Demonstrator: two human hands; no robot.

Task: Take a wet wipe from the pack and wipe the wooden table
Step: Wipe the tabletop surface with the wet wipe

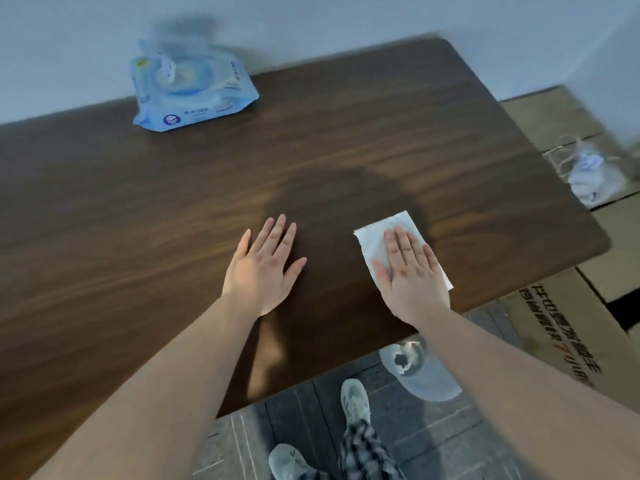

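A white wet wipe [375, 239] lies spread flat on the dark wooden table [173, 209], near its right front part. My right hand [410, 275] presses flat on the wipe, fingers together, covering its near half. A darker damp patch shows on the wood just beyond the wipe. My left hand [265, 268] rests flat on the bare wood to the left of the wipe, fingers apart, holding nothing. The light blue wipe pack [194, 95] sits at the table's far edge by the wall, its lid flap standing up with a wipe poking out.
Cardboard boxes [561, 337] stand to the right of the table, one with a crumpled white bag [592, 174] on top. A grey cap [420, 370] lies on the dark floor below the table's front edge, near my shoes [355, 398]. A pale wall runs behind the table.
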